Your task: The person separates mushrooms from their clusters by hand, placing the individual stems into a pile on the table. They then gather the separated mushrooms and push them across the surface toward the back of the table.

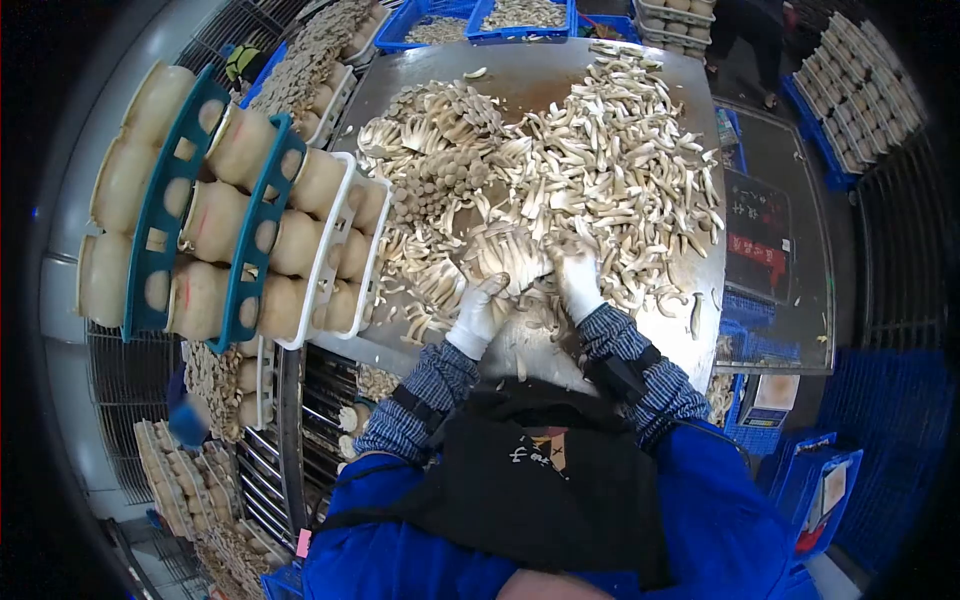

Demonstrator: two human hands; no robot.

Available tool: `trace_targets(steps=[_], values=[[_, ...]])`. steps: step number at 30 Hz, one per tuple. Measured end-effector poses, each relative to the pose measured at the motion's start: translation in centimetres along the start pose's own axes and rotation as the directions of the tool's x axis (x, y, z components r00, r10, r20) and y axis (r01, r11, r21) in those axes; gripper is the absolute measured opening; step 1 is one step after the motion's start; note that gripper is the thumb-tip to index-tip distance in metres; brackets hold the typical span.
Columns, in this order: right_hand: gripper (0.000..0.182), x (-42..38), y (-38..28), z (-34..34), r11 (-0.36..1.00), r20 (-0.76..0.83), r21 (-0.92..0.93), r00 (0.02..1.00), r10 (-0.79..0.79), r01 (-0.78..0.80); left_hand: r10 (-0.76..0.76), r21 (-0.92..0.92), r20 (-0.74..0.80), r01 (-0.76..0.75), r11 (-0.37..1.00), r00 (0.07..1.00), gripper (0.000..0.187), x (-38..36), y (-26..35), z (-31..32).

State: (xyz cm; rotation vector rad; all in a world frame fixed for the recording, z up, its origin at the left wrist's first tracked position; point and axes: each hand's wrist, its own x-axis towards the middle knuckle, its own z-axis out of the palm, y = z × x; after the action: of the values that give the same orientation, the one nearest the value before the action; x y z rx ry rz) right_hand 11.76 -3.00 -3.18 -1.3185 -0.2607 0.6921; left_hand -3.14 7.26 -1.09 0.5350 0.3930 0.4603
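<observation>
In white gloves, both hands work low over a metal table (705,330) covered with mushrooms. My left hand (480,312) is closed on the lower left side of a mushroom cluster (508,255), its pale stems fanned out. At the cluster's right end, my right hand (577,280) has its fingers curled together; what they pinch is too small to make out. A heap of loose separated mushrooms (630,160) spreads beyond and right of my hands. Unseparated brown-capped clumps (445,165) lie to the far left.
Left of the table, bottles (215,220) sit stacked in green and white racks (335,250). Blue crates (520,18) with mushrooms stand at the far edge. More bottle racks (860,90) are at far right; rollers (265,455) run at lower left.
</observation>
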Motion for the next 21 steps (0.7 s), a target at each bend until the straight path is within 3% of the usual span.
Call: trace_targets(steps=[1, 2, 4, 5, 6, 8, 9, 10, 12, 14, 16, 18, 19, 20, 21], values=[[0.017, 0.3, 0.5, 0.0, 0.993, 0.114, 0.107, 0.992, -0.053, 0.041, -0.007, 0.046, -0.03, 0.008, 0.999, 1.0, 0.044, -0.1, -0.3, 0.3], [0.017, 0.1, 1.1, -0.1, 0.994, 0.114, 0.106, 0.992, -0.052, 0.04, -0.01, 0.092, -0.061, 0.016, 0.996, 0.998, 0.041, -0.2, -0.4, 0.6], [0.014, -1.7, -0.5, 0.4, 0.968, 0.28, -0.076, 0.937, -0.209, 0.239, 0.03, 0.061, -0.026, -0.029, 0.998, 0.999, 0.043, -0.1, 0.3, 1.6], [0.013, -2.6, -2.4, -0.2, 0.979, 0.375, 0.028, 0.91, 0.178, -0.203, 0.006, 0.049, 0.049, -0.008, 0.999, 0.999, 0.044, -0.3, 0.9, 2.1], [0.013, -2.6, -2.2, 0.0, 0.978, 0.375, 0.028, 0.909, 0.183, -0.209, -0.02, 0.039, 0.123, 0.015, 0.999, 0.992, 0.045, -0.6, 1.2, 2.5], [0.015, -2.3, -1.6, 0.4, 0.937, 0.26, 0.31, 0.962, 0.076, -0.158, -0.005, 0.076, 0.086, -0.001, 0.997, 0.996, 0.045, -0.5, 0.5, 1.8], [0.017, -1.9, -0.1, -0.9, 1.0, 0.32, 0.025, 0.947, -0.001, -0.007, 0.038, 0.105, 0.036, -0.041, 0.994, 0.999, 0.045, 0.1, -0.1, 0.4], [0.017, -1.8, 0.4, -1.1, 1.0, 0.319, 0.027, 0.948, -0.001, -0.008, 0.082, 0.136, -0.014, -0.079, 0.987, 0.997, 0.045, 0.2, -0.2, 0.3], [0.032, -1.6, 0.9, -1.5, 0.95, 0.366, -0.236, 0.924, -0.106, 0.203, 0.052, 0.101, 0.001, -0.052, 0.994, 0.999, 0.044, -0.3, 0.1, 1.1], [0.032, -2.5, -2.3, -1.2, 0.952, 0.382, -0.269, 0.924, -0.034, 0.146, 0.021, 0.06, 0.016, -0.022, 0.998, 1.0, 0.043, -0.4, 0.2, 1.3], [0.032, -2.9, -3.1, -1.3, 0.95, 0.395, -0.302, 0.918, 0.043, 0.085, -0.102, 0.16, 0.008, 0.099, 0.982, 0.995, 0.042, -0.4, 0.3, 0.7], [0.023, -2.9, -2.0, -1.9, 0.808, 0.531, -0.319, 0.8, -0.28, 0.495, -0.046, 0.22, -0.036, 0.053, 0.974, 0.998, 0.043, -0.3, 0.1, 0.6], [0.023, -3.0, -1.2, -2.2, 0.81, 0.531, -0.318, 0.8, -0.279, 0.493, 0.015, 0.279, -0.072, 0.006, 0.96, 0.997, 0.043, -0.3, 0.1, 0.7], [0.023, -3.0, -0.4, -2.5, 0.575, 0.54, -0.46, 0.727, -0.423, 0.676, 0.016, 0.278, -0.072, 0.005, 0.961, 0.997, 0.043, -0.2, 0.2, 0.4], [0.024, -2.7, 0.4, -2.8, 0.277, 0.576, -0.57, 0.616, -0.537, 0.774, -0.068, 0.102, -0.039, 0.071, 0.992, 0.997, 0.044, 0.0, 0.4, -0.2]])
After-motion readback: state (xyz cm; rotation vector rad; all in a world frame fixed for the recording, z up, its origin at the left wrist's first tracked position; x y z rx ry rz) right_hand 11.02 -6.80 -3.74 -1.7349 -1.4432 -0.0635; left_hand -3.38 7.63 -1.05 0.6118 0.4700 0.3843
